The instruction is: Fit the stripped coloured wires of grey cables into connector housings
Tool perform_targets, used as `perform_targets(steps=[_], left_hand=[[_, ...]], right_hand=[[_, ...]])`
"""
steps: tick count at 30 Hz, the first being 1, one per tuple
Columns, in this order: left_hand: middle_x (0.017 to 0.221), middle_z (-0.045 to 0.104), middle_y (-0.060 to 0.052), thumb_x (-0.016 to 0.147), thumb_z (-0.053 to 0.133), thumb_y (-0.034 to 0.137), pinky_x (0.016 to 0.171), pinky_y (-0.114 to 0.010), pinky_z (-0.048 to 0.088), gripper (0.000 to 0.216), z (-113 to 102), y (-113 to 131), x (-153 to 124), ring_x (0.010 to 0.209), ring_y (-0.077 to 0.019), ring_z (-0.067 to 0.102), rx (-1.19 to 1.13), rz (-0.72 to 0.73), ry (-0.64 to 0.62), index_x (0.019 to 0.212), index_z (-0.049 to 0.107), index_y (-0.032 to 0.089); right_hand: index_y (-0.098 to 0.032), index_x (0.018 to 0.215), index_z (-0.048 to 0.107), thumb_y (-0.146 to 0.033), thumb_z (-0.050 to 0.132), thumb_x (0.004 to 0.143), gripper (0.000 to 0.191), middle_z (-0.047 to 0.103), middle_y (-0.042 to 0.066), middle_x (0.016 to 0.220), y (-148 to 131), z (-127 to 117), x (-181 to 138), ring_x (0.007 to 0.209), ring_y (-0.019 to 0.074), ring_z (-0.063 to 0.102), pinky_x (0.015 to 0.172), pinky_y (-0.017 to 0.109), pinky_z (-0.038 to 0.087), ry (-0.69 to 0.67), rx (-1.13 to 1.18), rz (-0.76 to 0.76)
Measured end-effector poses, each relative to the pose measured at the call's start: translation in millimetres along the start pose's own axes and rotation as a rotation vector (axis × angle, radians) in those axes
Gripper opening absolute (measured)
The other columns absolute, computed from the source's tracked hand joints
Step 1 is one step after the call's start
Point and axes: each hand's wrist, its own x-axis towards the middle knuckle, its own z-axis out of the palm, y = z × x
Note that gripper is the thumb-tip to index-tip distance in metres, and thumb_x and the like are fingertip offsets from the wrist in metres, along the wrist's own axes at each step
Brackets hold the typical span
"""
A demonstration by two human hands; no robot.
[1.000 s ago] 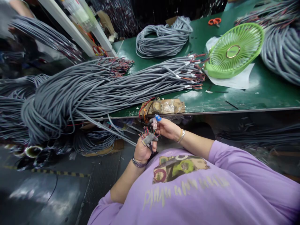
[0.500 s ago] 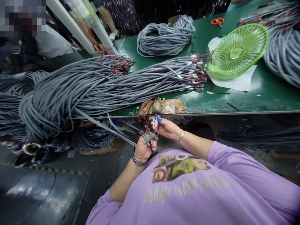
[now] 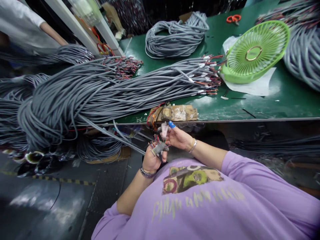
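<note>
Close in front of my body, my left hand (image 3: 152, 160) is closed around the stripped end of a grey cable. Thin coloured wires (image 3: 156, 139) fan out above its fingers. A grey wrap (image 3: 158, 148) lies across these fingers; whether it is tape or cable jacket I cannot tell. My right hand (image 3: 180, 138), with a blue cover on one fingertip, pinches a small pale pinkish piece (image 3: 164, 130) just above the wires. The piece is too blurred to name. Two grey cables (image 3: 112, 135) run from the bench bundle down to my left hand.
A large bundle of grey cables (image 3: 100, 90) lies along the green bench (image 3: 282, 106). A taped wooden block (image 3: 183, 113) sits at its front edge. Behind are a coiled cable (image 3: 175, 38), orange-handled scissors (image 3: 233, 19) and a green fan (image 3: 255, 53). Another person's arm (image 3: 53, 33) shows at upper left.
The pale piece has turned slightly in my right hand, and the blue-covered fingertip has lifted away from it. My left hand stays nearly still. At upper left, a co-worker's arm and cables now show.
</note>
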Motion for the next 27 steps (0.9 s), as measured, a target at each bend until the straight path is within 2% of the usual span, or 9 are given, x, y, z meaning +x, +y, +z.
perform_targets(steps=[3, 8, 13, 15, 20, 27], left_hand=[[0.039, 0.055, 0.000, 0.064, 0.076, 0.048, 0.031, -0.019, 0.032, 0.037, -0.5, -0.7, -4.3, 0.028, -0.0088, 0.045, 0.032, -0.011, -0.024, 0.065, 0.064, 0.012], [0.039, 0.055, 0.000, 0.064, 0.076, 0.047, 0.031, -0.019, 0.033, 0.037, -1.6, 2.0, -5.7, 0.027, -0.0088, 0.045, 0.038, 0.008, -0.023, 0.062, 0.065, 0.012], [0.037, 0.054, 0.000, 0.063, 0.076, 0.047, 0.031, -0.019, 0.031, 0.037, -2.4, 4.3, -0.9, 0.027, -0.0092, 0.045, 0.003, 0.009, -0.053, 0.061, 0.065, 0.012], [0.037, 0.054, 0.000, 0.062, 0.076, 0.047, 0.031, -0.019, 0.032, 0.036, -2.4, 4.0, 1.0, 0.027, -0.0094, 0.045, -0.011, 0.001, -0.054, 0.062, 0.065, 0.012], [0.037, 0.054, 0.001, 0.060, 0.077, 0.047, 0.030, -0.019, 0.031, 0.037, -2.1, 2.4, 4.6, 0.026, -0.0094, 0.044, -0.008, -0.017, -0.047, 0.062, 0.065, 0.012], [0.038, 0.054, 0.000, 0.064, 0.075, 0.046, 0.031, -0.020, 0.033, 0.036, -6.7, -4.7, 7.9, 0.027, -0.0091, 0.045, 0.018, -0.032, -0.050, 0.063, 0.064, 0.012]], right_hand=[[-0.015, 0.086, 0.065, -0.057, 0.054, 0.087, 0.043, 0.064, 0.004, 0.078, -1.0, 4.1, -2.1, 0.064, 0.0112, 0.056, 0.057, 0.022, 0.045, 0.005, -0.034, 0.004], [-0.014, 0.083, 0.065, -0.039, 0.068, 0.082, 0.024, 0.059, 0.000, 0.070, 1.4, 9.3, -3.0, 0.058, 0.0083, 0.051, 0.051, 0.019, 0.042, 0.059, -0.132, -0.152], [-0.014, 0.077, 0.064, -0.056, 0.064, 0.080, 0.041, 0.058, 0.000, 0.064, 10.4, 1.6, 3.6, 0.057, 0.0088, 0.051, 0.052, 0.020, 0.041, 0.161, -0.259, -0.324], [-0.014, 0.078, 0.064, -0.059, 0.063, 0.079, 0.045, 0.060, 0.001, 0.066, 12.2, -0.7, 6.4, 0.058, 0.0092, 0.052, 0.053, 0.021, 0.041, 0.147, -0.249, -0.312], [-0.015, 0.083, 0.067, -0.057, 0.064, 0.080, 0.042, 0.064, 0.003, 0.073, 9.1, 4.0, 9.1, 0.063, 0.0106, 0.055, 0.058, 0.022, 0.044, 0.106, -0.071, -0.146], [-0.013, 0.076, 0.068, -0.045, 0.072, 0.079, 0.032, 0.063, 0.001, 0.067, 6.2, 10.4, 10.7, 0.061, 0.0083, 0.054, 0.059, 0.019, 0.044, 0.136, 0.012, -0.212]])
